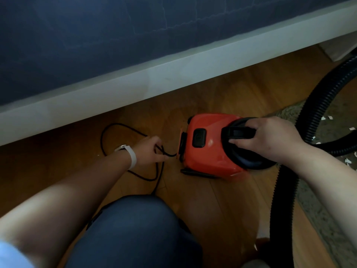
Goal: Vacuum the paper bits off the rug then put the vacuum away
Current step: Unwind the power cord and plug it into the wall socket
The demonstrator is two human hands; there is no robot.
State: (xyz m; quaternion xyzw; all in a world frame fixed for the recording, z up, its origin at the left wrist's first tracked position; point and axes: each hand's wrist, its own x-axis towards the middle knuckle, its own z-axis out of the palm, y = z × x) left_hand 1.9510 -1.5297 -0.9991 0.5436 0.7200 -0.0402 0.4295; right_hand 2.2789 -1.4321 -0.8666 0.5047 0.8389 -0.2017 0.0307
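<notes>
At the centre of the frame, the right hand (268, 136) is gripping the black handle (239, 133) of the red vacuum (208, 144), which is sitting on the wood floor (222, 200). Left of it, the left hand (149, 152) is pinching the black power cord (123, 130) at the vacuum's rear. White paper bits (349, 161) are lying on the rug (328, 132) at the right edge, beside the black hose (313, 111).

Vacuum (210, 142) between cord (123, 130) and rug (326, 132)
</notes>
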